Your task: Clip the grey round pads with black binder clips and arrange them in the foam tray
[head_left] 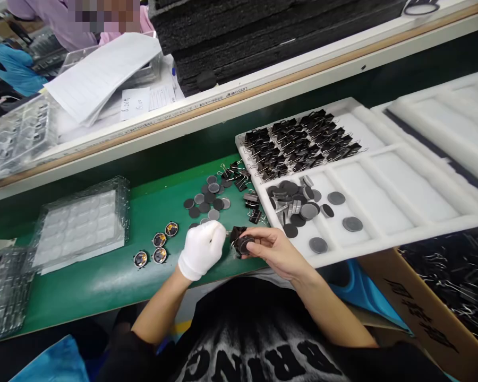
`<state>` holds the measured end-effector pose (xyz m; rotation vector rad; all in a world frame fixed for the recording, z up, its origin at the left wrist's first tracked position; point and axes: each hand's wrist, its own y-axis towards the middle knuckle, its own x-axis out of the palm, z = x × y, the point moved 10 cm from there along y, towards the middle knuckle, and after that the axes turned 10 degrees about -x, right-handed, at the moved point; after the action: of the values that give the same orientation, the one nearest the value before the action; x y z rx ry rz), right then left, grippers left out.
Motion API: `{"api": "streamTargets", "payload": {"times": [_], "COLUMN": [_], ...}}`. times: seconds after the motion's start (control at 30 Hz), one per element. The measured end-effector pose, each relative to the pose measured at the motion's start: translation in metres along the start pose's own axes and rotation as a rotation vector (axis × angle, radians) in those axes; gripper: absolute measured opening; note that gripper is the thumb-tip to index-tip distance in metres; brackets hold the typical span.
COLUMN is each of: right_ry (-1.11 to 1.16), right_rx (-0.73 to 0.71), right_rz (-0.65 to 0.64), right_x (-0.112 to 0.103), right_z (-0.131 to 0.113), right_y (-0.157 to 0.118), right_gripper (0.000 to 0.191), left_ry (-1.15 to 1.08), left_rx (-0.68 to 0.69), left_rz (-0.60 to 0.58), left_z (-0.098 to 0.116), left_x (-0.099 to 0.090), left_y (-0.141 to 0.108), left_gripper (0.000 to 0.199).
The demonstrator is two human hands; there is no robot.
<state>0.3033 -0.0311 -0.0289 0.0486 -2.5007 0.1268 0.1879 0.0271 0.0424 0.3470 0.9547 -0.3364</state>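
Centrally, my two hands meet above the front edge of the green bench (91, 281). My right grip (258, 245), bare, is closed on a round black disc (245, 244), the thumb lying across its face; a black binder clip (237, 234) stands against the disc, at the fingertips. My left grip (203, 249), in a white glove, is curled into a fist just beside the clip; I cannot tell whether it pinches one of the clip's wire handles. Beyond my hands, loose discs (209, 198), some black and some grey, are scattered on the bench, with loose binder clips (252, 204) between them and a white compartmented tray (382, 239) to the right. Within this tray, rows of binder clips (295, 140) fill part of the far compartment, while a heap of discs (309, 211) occupies the near left one, three lying apart from the rest. Left of the glove, four round pieces (159, 240) with amber-and-black faces form a small group, near a clear plastic blister tray (79, 212). Lower right, a cardboard box (422, 313) contains many more black clips (462, 281).
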Motion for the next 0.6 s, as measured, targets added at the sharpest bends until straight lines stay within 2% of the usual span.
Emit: {"api": "streamTargets", "payload": {"times": [0.1, 0.17, 0.23, 0.4, 0.5, 0.6], "right_ry": [-0.077, -0.124, -0.15, -0.219, -0.371, -0.492], "right_rx": [0.039, 0.056, 0.061, 0.052, -0.027, -0.046], "right_rz": [-0.064, -0.074, -0.059, -0.069, -0.042, -0.025], "right_x": [0.005, 0.006, 0.005, 0.004, -0.008, -0.022], "right_z": [0.0, 0.0, -0.001, -0.004, -0.018, -0.028], "right_y": [0.0, 0.0, 0.0, -0.001, 0.001, 0.003], "right_gripper": [0.022, 0.023, 0.023, 0.024, 0.028, 0.034], "left_ry": [0.12, 0.165, 0.181, 0.229, 0.19, 0.09], "left_rx": [-0.003, -0.073, -0.095, -0.016, -0.025, -0.036], "left_rz": [-0.211, -0.288, -0.326, -0.364, -0.391, -0.459], "left_z": [-0.008, -0.016, -0.017, -0.014, -0.02, -0.02], "left_x": [0.007, 0.008, 0.009, 0.019, 0.023, 0.023], "left_y": [-0.005, -0.008, -0.012, -0.019, -0.018, -0.018], "left_gripper": [0.031, 0.039, 0.043, 0.039, 0.035, 0.034]}}
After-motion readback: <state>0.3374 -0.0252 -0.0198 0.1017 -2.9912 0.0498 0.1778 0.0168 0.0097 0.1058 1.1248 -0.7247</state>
